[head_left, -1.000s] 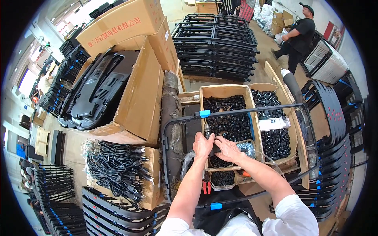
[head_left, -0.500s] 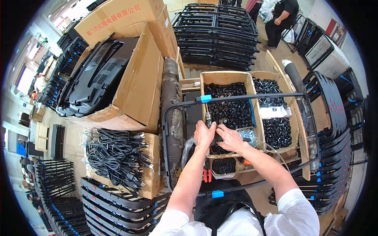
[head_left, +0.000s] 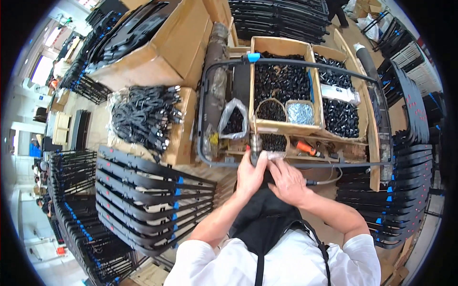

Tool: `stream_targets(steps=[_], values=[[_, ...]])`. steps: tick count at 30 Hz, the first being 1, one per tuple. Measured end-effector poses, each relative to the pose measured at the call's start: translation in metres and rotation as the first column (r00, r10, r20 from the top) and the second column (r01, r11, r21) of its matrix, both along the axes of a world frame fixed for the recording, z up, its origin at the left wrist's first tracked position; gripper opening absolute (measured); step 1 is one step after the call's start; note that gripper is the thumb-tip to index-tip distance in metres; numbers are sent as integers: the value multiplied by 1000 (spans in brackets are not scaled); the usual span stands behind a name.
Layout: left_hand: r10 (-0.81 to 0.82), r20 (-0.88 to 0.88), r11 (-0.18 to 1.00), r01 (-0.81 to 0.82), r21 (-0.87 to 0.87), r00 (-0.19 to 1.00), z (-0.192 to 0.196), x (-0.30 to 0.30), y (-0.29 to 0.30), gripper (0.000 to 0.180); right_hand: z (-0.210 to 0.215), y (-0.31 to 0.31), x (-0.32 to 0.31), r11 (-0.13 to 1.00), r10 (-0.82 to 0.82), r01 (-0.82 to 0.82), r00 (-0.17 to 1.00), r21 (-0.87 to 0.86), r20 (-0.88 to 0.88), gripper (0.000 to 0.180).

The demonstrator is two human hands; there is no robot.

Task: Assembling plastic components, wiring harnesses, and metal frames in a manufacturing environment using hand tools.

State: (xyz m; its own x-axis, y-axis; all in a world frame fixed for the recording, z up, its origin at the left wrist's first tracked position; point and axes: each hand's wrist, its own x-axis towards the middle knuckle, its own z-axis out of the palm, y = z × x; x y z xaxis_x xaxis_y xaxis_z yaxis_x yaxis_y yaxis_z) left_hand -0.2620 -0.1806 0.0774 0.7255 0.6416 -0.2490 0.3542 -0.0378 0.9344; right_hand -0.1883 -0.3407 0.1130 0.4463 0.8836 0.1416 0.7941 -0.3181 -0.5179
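Close to my body, my left hand [head_left: 251, 174] is wrapped around the body of a power screwdriver [head_left: 256, 142], its metal chuck and thin bit pointing away from me. My right hand [head_left: 288, 182] is closed over the tool's rear part, where a hose connector [head_left: 311, 182] comes out beside the palm. Much of the tool is hidden by my fingers. Both hands are at the near bar of a large black rectangular frame [head_left: 206, 100], which has a blue clip [head_left: 254, 57] on its far bar. I cannot tell whether the bit touches anything.
Beneath the frame stands a wooden box [head_left: 313, 102] of small black parts, with a tub of silvery screws [head_left: 300, 114]. An orange-handled tool [head_left: 306, 148] lies nearer. Bundled black cables [head_left: 143, 117] are at left, below a big carton [head_left: 157, 59]. Stacked frames [head_left: 138, 200] stand on both sides.
My hands have drawn the power screwdriver toward my body, from inside the frame to its near bar. The view has shifted, so the frame and box appear higher. The screw tub is uncovered.
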Motion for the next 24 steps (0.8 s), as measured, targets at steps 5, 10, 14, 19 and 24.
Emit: stream_targets(steps=[5,10,14,19,24], values=[[0,-79,999,4,54,997,-19,-129,-72,38,-47,-62,-103,992,113,-121,972,-30,-204,88],[114,-237,993,-118,-3,965,-76,-175,-86,46,-79,-68,-157,979,20,-71,967,-193,-254,89],[88,-221,995,-94,-21,971,-102,-172,-69,49,-98,-55,-166,971,-52,-11,966,-241,-254,87],[58,-243,997,-67,-28,968,-101,-152,-45,58,-99,-35,-155,982,-86,46,973,-182,-214,80],[-18,-279,1000,12,-26,960,-87,-150,-32,62,-102,-28,-158,970,-125,64,959,-233,-255,81]])
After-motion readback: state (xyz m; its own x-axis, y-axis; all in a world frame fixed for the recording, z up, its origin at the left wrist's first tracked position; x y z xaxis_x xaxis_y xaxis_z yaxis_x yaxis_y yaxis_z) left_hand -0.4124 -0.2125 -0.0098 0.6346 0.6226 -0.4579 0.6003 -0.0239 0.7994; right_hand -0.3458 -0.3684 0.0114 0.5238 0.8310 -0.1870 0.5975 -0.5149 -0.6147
